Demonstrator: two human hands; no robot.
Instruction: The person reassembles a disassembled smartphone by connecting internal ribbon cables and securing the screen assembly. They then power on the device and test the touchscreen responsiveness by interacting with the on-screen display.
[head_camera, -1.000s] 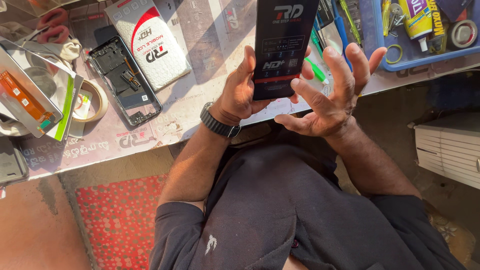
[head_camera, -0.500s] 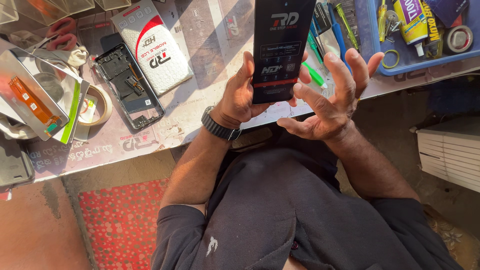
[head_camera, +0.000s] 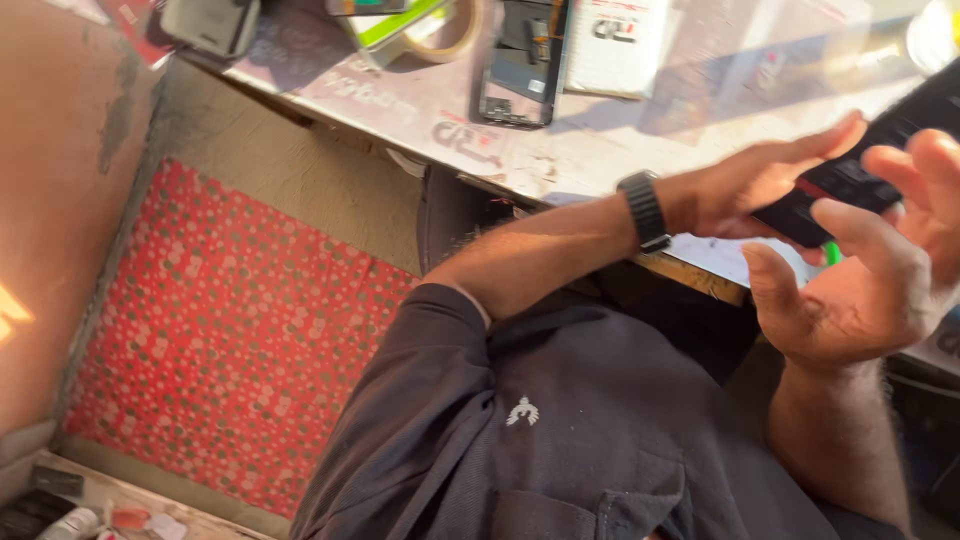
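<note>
A long black flat box (head_camera: 870, 165) with printed markings is held between both hands at the right edge of the view, above the workbench (head_camera: 600, 150). My left hand (head_camera: 750, 190), with a black watch on its wrist, grips the box from the left and underneath. My right hand (head_camera: 870, 280) holds it from the near side, fingers curled over its top. A bit of green shows just below the box.
An opened phone frame (head_camera: 520, 65) lies on the bench beside a white packet (head_camera: 615, 45) and a tape roll (head_camera: 450, 35). A red dotted mat (head_camera: 230, 330) covers the floor at the left, and small items sit at the bottom left corner.
The view has swung left and down, now showing the floor and red mat. The box and both hands have shifted to the right edge, the box tilted instead of upright.
</note>
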